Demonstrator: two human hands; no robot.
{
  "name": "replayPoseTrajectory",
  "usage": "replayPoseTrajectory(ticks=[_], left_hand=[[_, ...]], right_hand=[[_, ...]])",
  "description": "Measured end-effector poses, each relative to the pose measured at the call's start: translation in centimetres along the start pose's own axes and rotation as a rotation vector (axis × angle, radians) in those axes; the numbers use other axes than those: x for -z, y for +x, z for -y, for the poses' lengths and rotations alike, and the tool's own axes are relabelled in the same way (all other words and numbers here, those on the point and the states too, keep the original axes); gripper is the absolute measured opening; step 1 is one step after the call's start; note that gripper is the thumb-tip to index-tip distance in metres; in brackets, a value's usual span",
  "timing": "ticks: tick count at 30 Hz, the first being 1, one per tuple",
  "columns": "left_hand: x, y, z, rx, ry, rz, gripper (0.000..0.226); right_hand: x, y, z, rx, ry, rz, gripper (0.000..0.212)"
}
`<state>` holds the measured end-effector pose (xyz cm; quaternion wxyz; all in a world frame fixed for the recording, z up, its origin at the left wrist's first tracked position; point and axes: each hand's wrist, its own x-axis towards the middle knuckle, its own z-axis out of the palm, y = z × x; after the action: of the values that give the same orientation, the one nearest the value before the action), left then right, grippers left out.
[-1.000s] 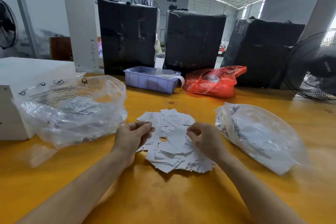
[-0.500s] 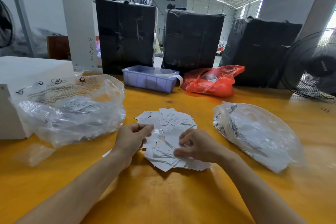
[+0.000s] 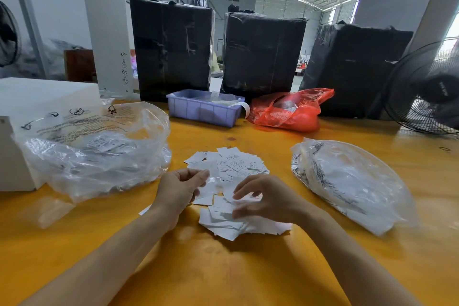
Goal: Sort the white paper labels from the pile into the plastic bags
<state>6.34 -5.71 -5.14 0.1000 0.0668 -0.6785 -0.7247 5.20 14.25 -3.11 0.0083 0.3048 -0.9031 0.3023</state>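
We see a loose pile of white paper labels (image 3: 228, 181) spread on the yellow table (image 3: 223, 268) at the centre of the frame, between two clear plastic bags. The left bag (image 3: 94, 151) sits puffed up at mid-left, leaning against a white box (image 3: 37, 107), with printed labels showing through its film. The right bag (image 3: 352, 184) lies flatter at mid-right, well apart from the pile, also with white pieces inside

Our left hand (image 3: 177, 191) is at the pile's left edge, fingers curled with the thumb brought toward them – it seems to pinch a label or two, though we cannot tell how many. Our right hand (image 3: 268, 199) rests over the lower right part of the pile with fingers bent and spread; the fingertips are blurred, so we cannot tell whether it has hold of a label or only touches the heap

Toward the upper middle of the frame stands a blue plastic tray (image 3: 203, 108), and just to its right a crumpled red plastic bag (image 3: 290, 112). Behind them – three black-wrapped bundles (image 3: 260, 52) in a row. A black fan (image 3: 427, 89) stands at the right edge
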Motion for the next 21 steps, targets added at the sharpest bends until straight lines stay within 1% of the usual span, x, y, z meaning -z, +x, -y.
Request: replayPoseTrajectory(ticks=[2, 3, 5, 6, 7, 9, 10, 11, 13, 15, 17, 18, 19, 20, 21], left_hand=[[0.0, 0.0, 0.0, -0.006, 0.001, -0.001, 0.011], [0.0, 0.0, 0.0, -0.007, 0.000, -0.001, 0.011], [0.0, 0.0, 0.0, -0.007, 0.000, -0.002, 0.010], [0.1, -0.1, 0.0, -0.007, -0.001, -0.004, 0.010], [0.1, -0.1, -0.1, -0.008, -0.005, -0.008, 0.010], [0.1, 0.0, -0.1, -0.013, -0.013, -0.023, 0.012], [0.1, 0.0, -0.2, -0.013, -0.017, -0.033, 0.013], [0.1, 0.1, -0.2, -0.012, -0.022, -0.041, 0.014], [0.1, 0.1, -0.2, -0.011, -0.029, -0.050, 0.014], [0.1, 0.1, -0.2, -0.025, -0.035, -0.063, 0.014], [0.3, 0.2, -0.3, -0.054, -0.038, -0.084, 0.014], [0.3, 0.3, -0.4, -0.066, -0.043, -0.094, 0.014], [0.4, 0.3, -0.4, -0.074, -0.049, -0.103, 0.013], [0.5, 0.3, -0.4, -0.077, -0.054, -0.111, 0.013], [0.5, 0.4, -0.4, -0.077, -0.057, -0.116, 0.013]], right_hand=[[-0.5, 0.0, 0.5, 0.020, -0.082, 0.043, 0.033], [-0.7, 0.0, 0.6, 0.026, -0.132, 0.055, 0.027], [-0.8, -0.1, 0.8, 0.029, -0.142, 0.015, 0.016], [-0.8, 0.0, 0.9, 0.006, -0.090, -0.043, 0.016], [-0.6, 0.0, 1.0, -0.042, 0.024, -0.119, 0.016], [0.2, 0.1, 1.3, -0.157, 0.368, -0.274, 0.017], [0.6, 0.1, 1.3, -0.218, 0.521, -0.319, 0.018], [0.8, 0.2, 1.3, -0.275, 0.614, -0.339, 0.019], [0.7, 0.1, 1.3, -0.321, 0.623, -0.340, 0.018], [0.2, 0.0, 1.4, -0.270, 0.592, -0.379, 0.013], [0.0, -0.1, 1.8, -0.130, 0.595, -0.496, 0.005], [0.1, -0.2, 2.0, -0.013, 0.509, -0.565, 0.003], [0.1, -0.1, 2.0, 0.116, 0.351, -0.602, 0.003], [0.0, -0.1, 1.9, 0.237, 0.162, -0.592, 0.004], [-0.4, -0.1, 1.8, 0.314, 0.000, -0.532, 0.004]])
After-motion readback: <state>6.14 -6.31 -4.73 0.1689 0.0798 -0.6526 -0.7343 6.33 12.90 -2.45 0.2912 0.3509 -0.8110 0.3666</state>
